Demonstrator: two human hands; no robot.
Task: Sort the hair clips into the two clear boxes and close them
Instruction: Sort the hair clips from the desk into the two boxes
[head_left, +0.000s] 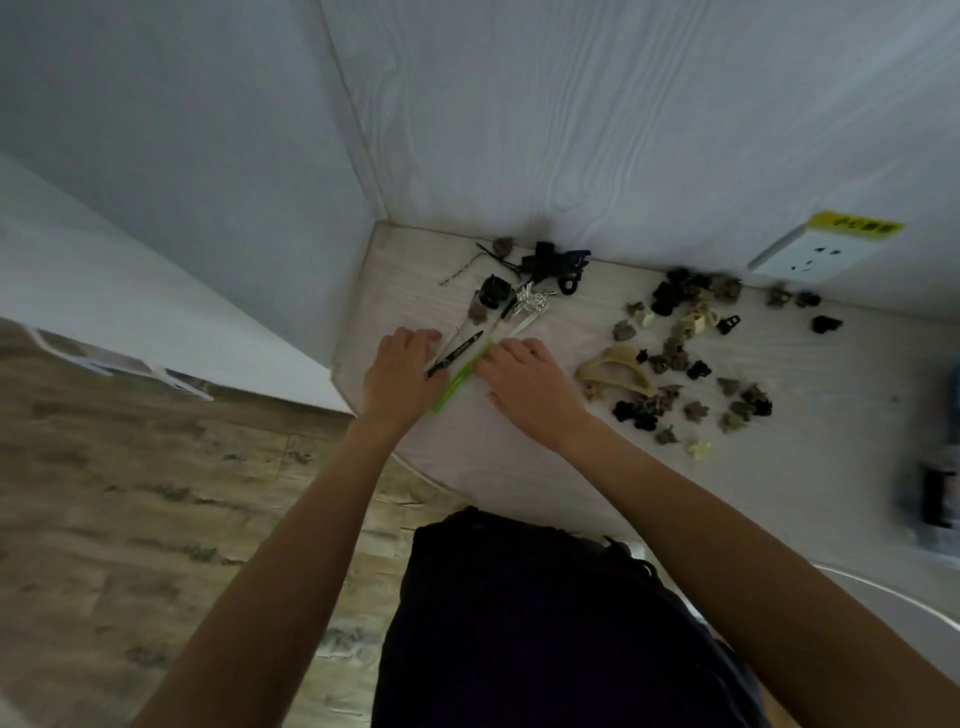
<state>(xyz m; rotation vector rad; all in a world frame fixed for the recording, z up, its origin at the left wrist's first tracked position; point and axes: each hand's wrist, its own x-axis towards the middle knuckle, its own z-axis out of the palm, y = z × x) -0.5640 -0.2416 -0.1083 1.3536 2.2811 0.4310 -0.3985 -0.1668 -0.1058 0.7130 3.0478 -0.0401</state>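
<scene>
Head view. 1 clear box (470, 345) with green edge, on the tabletop (519, 457) near the left corner. Left hand (397, 374) grips its left side, fingers curled; right hand (524, 382) rests at its right, fingers loosely bent. Loose hair clips (685, 358) lie well right of the box. Advice: steady the box with both hands before filling or closing it.

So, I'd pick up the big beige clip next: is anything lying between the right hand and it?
Nothing visible does. The big beige clip lies just to the right of the right hand, with only bare table between them. The small clips sit further right and beyond it.
</scene>
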